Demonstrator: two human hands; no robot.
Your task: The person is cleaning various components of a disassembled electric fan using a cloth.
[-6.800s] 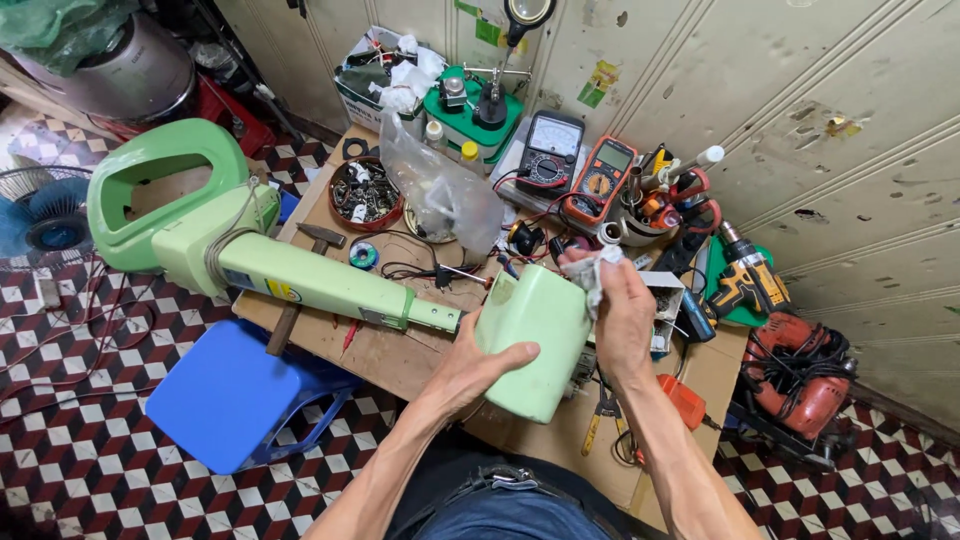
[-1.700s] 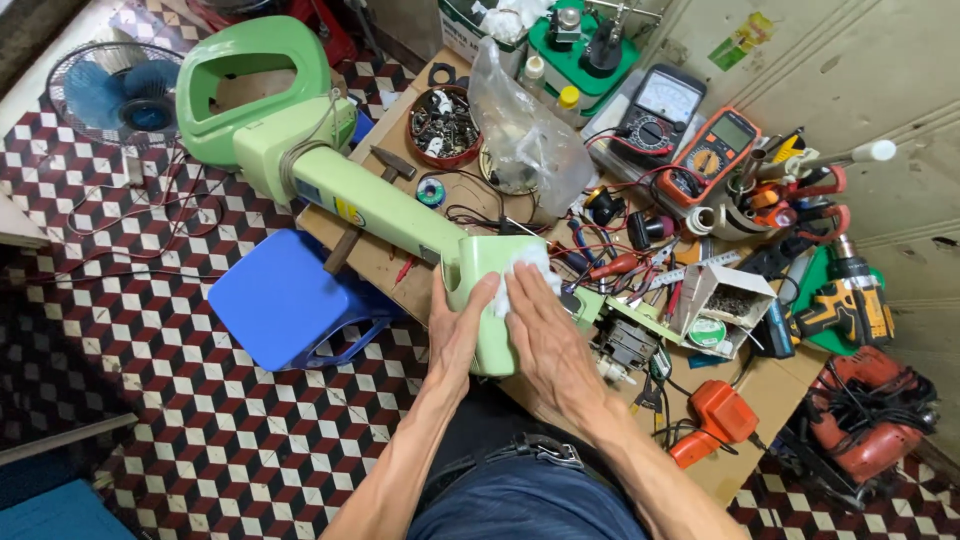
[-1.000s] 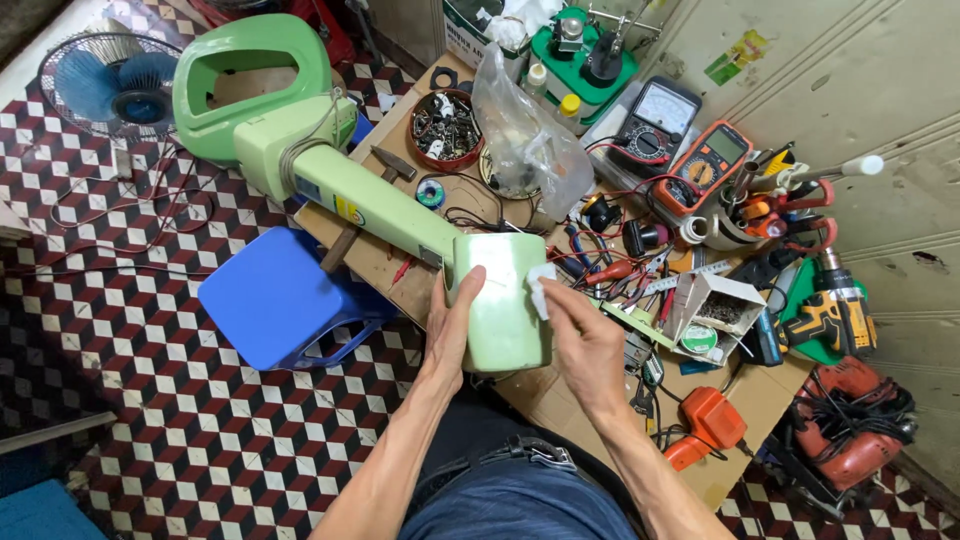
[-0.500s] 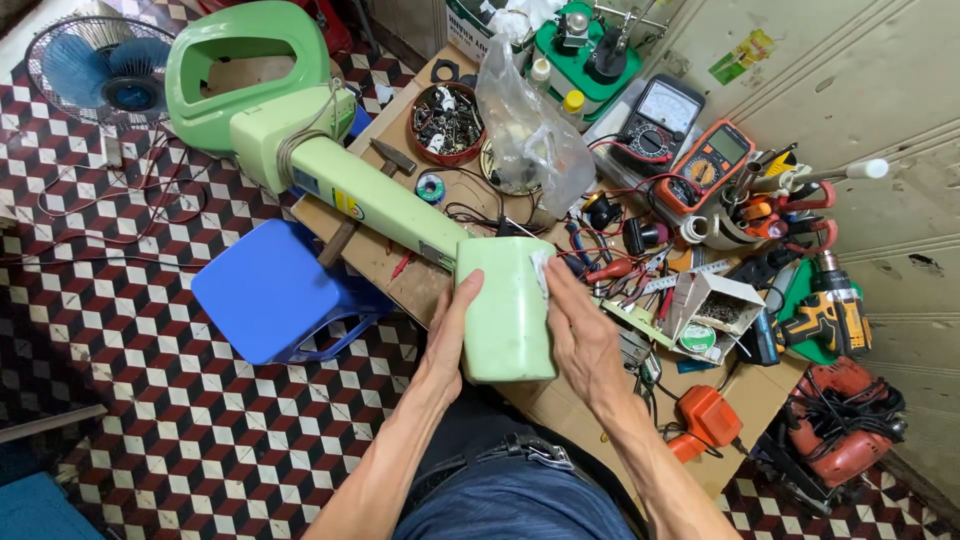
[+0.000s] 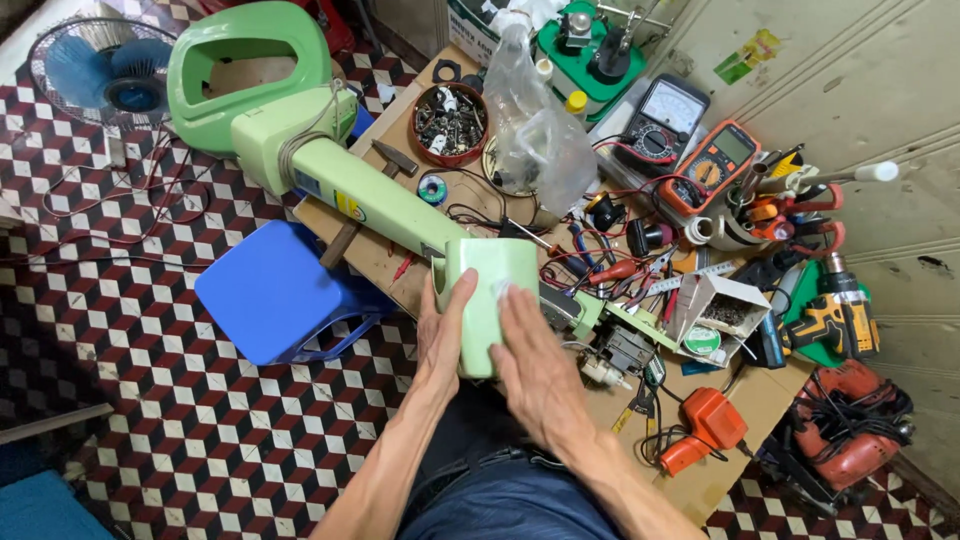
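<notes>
My left hand [image 5: 444, 332] gripped the side of the green housing [image 5: 487, 296], which sat at the near edge of the workbench [image 5: 395, 275]. My right hand [image 5: 533, 360] lay flat on it, fingers spread, pressing a white cloth [image 5: 501, 290] against its top. A blue stool [image 5: 270, 292] stood beside the bench's left edge.

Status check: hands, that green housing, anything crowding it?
Left hand gripping green housing. Right hand flat on it, white cloth under fingers. Loose wires and tools crowd the right side.

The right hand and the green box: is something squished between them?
Yes. In the head view a small white cloth peeks out under the right hand, pressed against the green box.
</notes>
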